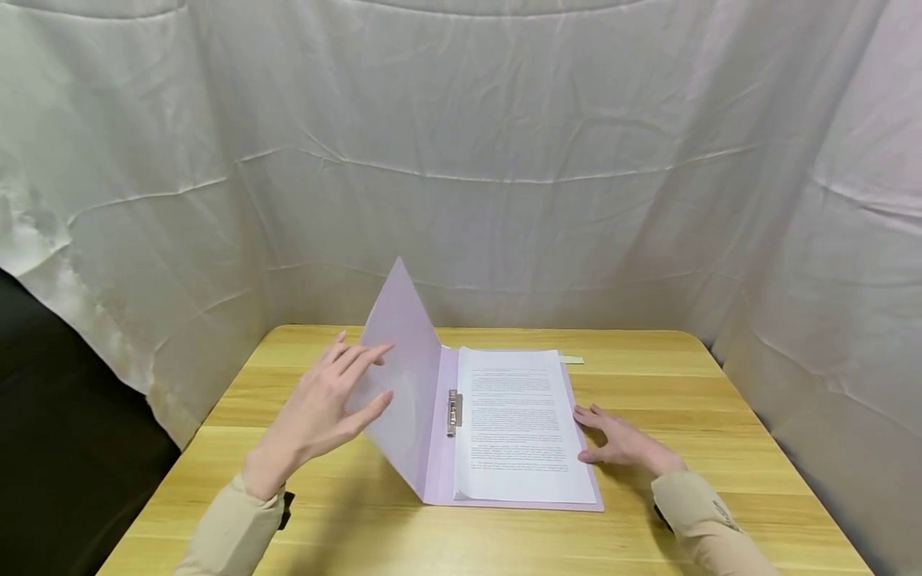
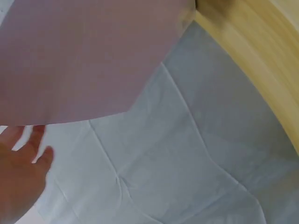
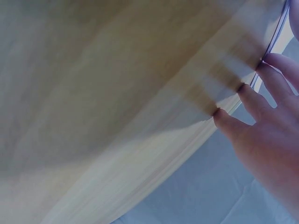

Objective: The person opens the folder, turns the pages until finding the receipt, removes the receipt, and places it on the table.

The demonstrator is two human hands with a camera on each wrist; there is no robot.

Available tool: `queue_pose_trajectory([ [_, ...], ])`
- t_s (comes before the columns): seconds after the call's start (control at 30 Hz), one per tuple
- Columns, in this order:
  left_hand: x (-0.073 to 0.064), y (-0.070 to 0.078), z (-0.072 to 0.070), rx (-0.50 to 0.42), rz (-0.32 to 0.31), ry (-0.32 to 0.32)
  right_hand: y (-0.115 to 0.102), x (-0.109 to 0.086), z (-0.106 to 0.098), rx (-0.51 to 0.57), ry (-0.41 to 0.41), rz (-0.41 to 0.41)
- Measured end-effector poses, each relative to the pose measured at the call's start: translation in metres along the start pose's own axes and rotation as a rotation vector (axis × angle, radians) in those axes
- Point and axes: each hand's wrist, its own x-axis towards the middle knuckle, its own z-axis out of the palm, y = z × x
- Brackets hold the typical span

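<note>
One lilac folder (image 1: 406,384) lies open at about the middle of one wood-grained table (image 1: 648,360), its long axis running from near to far and its spine along the left of the base. The single cover stands up from that spine and tilts to the left, with its free edge pointing away from the base. On the base rests one stack of printed paper (image 1: 515,424), its long side also near to far and its lines of text going left to right (the sheets overlap too closely to count). One metal clip (image 1: 452,412) sits at the left edge of the stack, and one pale green tab (image 1: 572,360) sticks out to the right near the far right corner. Two hands are at the folder. The left hand (image 1: 327,400) is at the cover's free edge, fingers extended and thumb wide of them, the tips in front of the inner face; whether they touch it I cannot tell. The right hand (image 1: 619,442) has its fingers spread, resting against the right edge of the base and gripping nothing. Two beige sleeves (image 1: 234,528) reach in from the near side, one left and one right. Grey cloth (image 1: 468,160) hangs at the far side, left and right.
</note>
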Motion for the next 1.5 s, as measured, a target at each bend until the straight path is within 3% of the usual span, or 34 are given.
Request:
queue_pose_trajectory([
  [0.23, -0.006, -0.003, -0.011, 0.214, -0.043, -0.114, -0.001, 0.0, 0.0, 0.009, -0.005, 0.002],
  [0.47, -0.01, -0.004, -0.011, 0.308, -0.083, -0.161, -0.001, 0.0, -0.001, 0.0, -0.009, -0.007],
  [0.63, -0.016, -0.004, -0.008, 0.332, -0.159, -0.257, -0.002, -0.001, -0.001, 0.005, -0.012, -0.007],
  [0.83, -0.023, -0.01, 0.007, 0.293, -0.24, -0.395, -0.001, 0.0, -0.001, 0.0, -0.004, -0.018],
  [1.07, -0.028, -0.021, 0.035, 0.139, -0.348, -0.573, 0.0, 0.0, 0.0, -0.013, -0.003, -0.023],
  [1.37, -0.037, -0.031, 0.066, -0.007, -0.454, -0.645, 0.001, 0.0, 0.002, -0.008, -0.011, -0.004],
  [1.5, -0.037, -0.032, 0.077, -0.078, -0.499, -0.728, 0.001, 0.0, 0.002, -0.016, 0.003, 0.006],
])
